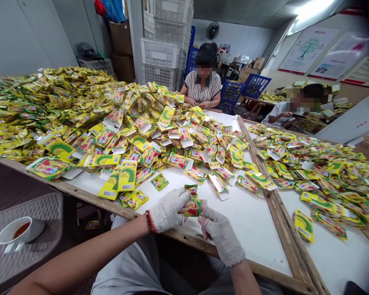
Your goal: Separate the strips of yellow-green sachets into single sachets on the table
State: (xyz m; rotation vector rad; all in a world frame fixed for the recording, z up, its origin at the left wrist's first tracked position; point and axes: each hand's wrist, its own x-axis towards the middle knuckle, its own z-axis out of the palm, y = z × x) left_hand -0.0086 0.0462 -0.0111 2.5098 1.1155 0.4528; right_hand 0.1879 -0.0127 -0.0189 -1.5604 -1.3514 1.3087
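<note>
My left hand (171, 209), in a white knit glove with bare fingertips, is closed around a small green and yellow printed carton (192, 207) just above the table's front edge. A green and red sachet (191, 189) shows beside its fingers; whether it is held or lies behind them I cannot tell. My right hand (223, 235), gloved the same way, has its fingers curled at the carton's white flap end. On the white tabletop (242, 223) ahead lie a single green sachet (159, 182), several yellow sachets (134, 200) and a heap of cartons (172, 139), many with open flaps.
A large heap of sachets (49, 106) covers the left. A wooden strip (273, 205) divides off another carton pile (320, 168) at right. A cup of brown liquid (21, 232) stands on a stool (49, 254). Two other people sit beyond, near stacked crates (160, 53).
</note>
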